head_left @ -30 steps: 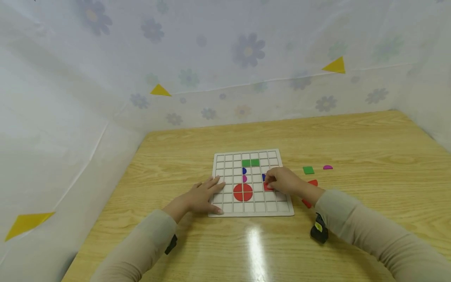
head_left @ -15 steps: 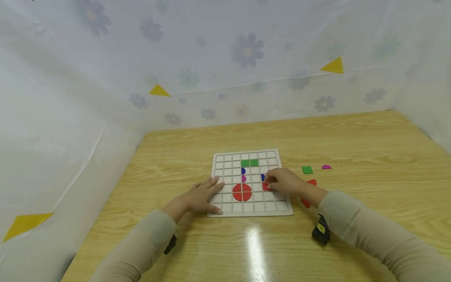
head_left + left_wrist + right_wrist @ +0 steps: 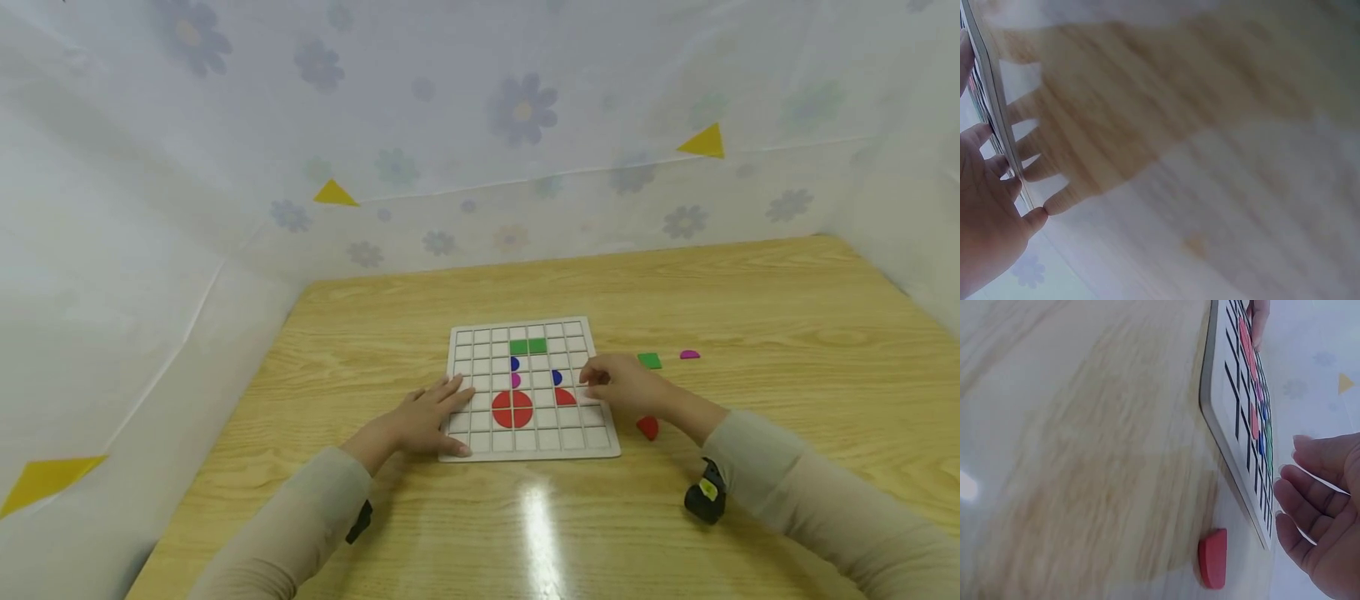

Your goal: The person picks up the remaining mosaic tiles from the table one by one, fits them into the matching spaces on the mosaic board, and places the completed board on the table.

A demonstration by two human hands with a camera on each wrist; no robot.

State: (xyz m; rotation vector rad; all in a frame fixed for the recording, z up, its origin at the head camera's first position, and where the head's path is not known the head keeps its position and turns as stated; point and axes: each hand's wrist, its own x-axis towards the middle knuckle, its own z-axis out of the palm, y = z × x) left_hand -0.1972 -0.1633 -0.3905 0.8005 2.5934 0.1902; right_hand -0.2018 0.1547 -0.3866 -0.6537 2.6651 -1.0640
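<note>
L hand (image 3: 426,421) lies on L edge of a flat white gridded board (image 3: 551,437), fingers spread wide, holding nothing. R hand (image 3: 626,387) is at the board's R edge: fingers loosely bent, thumb tip a bit apart from them, nothing seen b/w; can't tell if it touches the board. Board sits flat on a yellowish wood-grain table (image 3: 375,333), b/w the two hands' fingers.

On the board, just L of R fingertips: a flat blue half-disc (image 3: 557,377), w/ a flat red quarter-disc (image 3: 565,397) next to it, nearer the person. Farther L, b/w both sets of fingers: a red circle of four quarter pcs (image 3: 502,400); past it a small magenta half-disc (image 3: 515,381), then a dark-blue half-disc (image 3: 514,364), then two green squares (image 3: 519,347) side by side.

Off the board, on the table: a red curved-edge pc (image 3: 647,428) nearer the person than R fingers; a loose green square (image 3: 649,360) beyond R hand; a loose magenta half-disc (image 3: 689,354) farther R.
</note>
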